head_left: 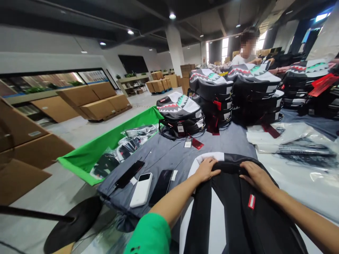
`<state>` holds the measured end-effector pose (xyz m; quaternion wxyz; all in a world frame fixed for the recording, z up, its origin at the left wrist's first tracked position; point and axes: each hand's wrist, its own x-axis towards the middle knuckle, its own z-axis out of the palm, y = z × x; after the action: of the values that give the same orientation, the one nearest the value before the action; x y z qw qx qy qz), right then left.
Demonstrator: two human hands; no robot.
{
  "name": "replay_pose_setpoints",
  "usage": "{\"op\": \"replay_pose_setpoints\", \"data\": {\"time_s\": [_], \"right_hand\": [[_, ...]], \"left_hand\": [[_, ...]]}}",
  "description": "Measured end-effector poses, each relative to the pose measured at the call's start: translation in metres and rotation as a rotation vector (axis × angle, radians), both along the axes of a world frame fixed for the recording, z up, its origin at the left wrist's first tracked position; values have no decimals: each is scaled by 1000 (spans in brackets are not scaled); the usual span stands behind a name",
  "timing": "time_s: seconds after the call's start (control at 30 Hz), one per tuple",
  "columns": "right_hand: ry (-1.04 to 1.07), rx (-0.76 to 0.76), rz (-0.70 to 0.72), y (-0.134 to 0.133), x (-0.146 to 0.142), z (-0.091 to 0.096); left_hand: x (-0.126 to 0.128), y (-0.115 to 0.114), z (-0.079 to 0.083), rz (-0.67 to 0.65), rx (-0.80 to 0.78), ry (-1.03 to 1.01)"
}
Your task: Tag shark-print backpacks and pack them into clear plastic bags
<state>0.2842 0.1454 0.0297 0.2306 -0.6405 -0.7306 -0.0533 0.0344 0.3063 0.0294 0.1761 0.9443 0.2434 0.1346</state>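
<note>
Left of the grip there's a white power bank (141, 189), then a black phone (162, 186). Left hand (208, 170) is half-curled, holding the top edge of a backpack (235, 215) that's right below both hands. Right hand (255, 173) is half-curled on that edge too, plastic bags (304, 150) beyond it.

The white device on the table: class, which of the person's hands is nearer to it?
Left. The left hand holds the top of the backpack, to the right of the white device; the right hand holds it farther right.
</note>
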Motion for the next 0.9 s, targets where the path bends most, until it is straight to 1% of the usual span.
{"op": "replay_pose_setpoints", "data": {"time_s": [0.1, 0.17, 0.23, 0.3, 0.37, 0.43, 0.5, 0.57, 0.67, 0.73, 0.77, 0.83, 0.9], "right_hand": [[10, -96, -39, 24, 12, 1], [11, -134, -94, 44, 22, -1], [6, -152, -152, 64, 29, -5], [-5, -149, -212, 79, 31, -12], [-22, -127, -273, 87, 27, -20], [-38, -104, -311, 87, 22, -26], [-52, -99, -299, 83, 22, -25], [-68, -109, -262, 76, 30, -15], [-97, -147, -244, 76, 58, 8], [-110, -215, -242, 87, 80, 19], [-114, -262, -236, 97, 89, 21], [-124, -353, -228, 119, 101, 20], [-142, -411, -239, 142, 103, 16]], "left_hand": [[27, 16, 2, 66, -9, 79], [39, 18, 11, 91, -3, 129], [48, 10, 26, 91, 23, 151], [56, -6, 39, 57, 63, 140], [64, -23, 45, 4, 36, 164], [70, -37, 44, -31, -56, 230], [71, -43, 38, -28, -123, 261], [68, -45, 33, 1, -135, 220], [61, -46, 25, 39, -151, 130], [57, -48, 20, 52, -146, 76], [56, -50, 17, 61, -129, 45], [55, -51, 11, 95, -74, -24], [56, -49, 7, 160, -41, -80]]}}
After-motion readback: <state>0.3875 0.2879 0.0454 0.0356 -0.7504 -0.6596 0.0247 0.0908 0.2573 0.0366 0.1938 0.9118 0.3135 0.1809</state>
